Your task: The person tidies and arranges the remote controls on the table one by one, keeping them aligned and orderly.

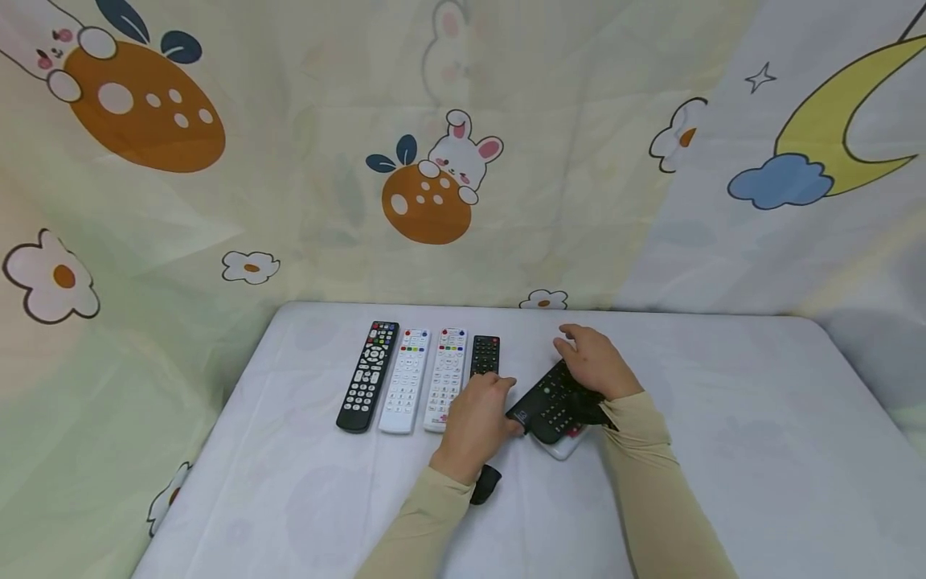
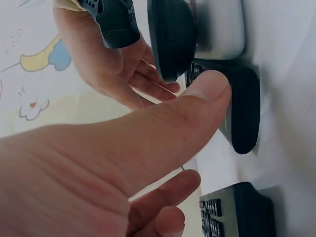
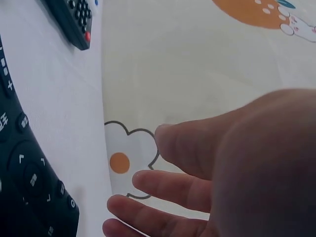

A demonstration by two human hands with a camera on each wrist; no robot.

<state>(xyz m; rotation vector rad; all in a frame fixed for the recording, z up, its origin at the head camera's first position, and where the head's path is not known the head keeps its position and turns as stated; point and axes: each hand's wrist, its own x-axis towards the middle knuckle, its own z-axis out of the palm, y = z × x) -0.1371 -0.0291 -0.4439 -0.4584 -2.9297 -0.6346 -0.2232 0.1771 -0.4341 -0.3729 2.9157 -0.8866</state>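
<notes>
Toward the far edge of the surface (image 1: 760,450), about midway between its left and right edges, remotes are lying in a pile: a slanting black remote (image 1: 534,401) is pointing one end toward the near left corner, a round-ended black remote (image 1: 553,425) is overlapping it, and a pale remote (image 1: 563,452) is showing underneath. Your left hand (image 1: 477,422) is bringing its thumb to the slanting one's left end, fingers apart; whether the thumb is pressing, you cannot tell. Your right hand (image 1: 596,366) is reaching over the pile's far side, fingers spread. Nearer the left edge, a long black remote (image 1: 369,378), two white remotes (image 1: 405,382) and a short black remote (image 1: 485,354) are lining up side by side.
</notes>
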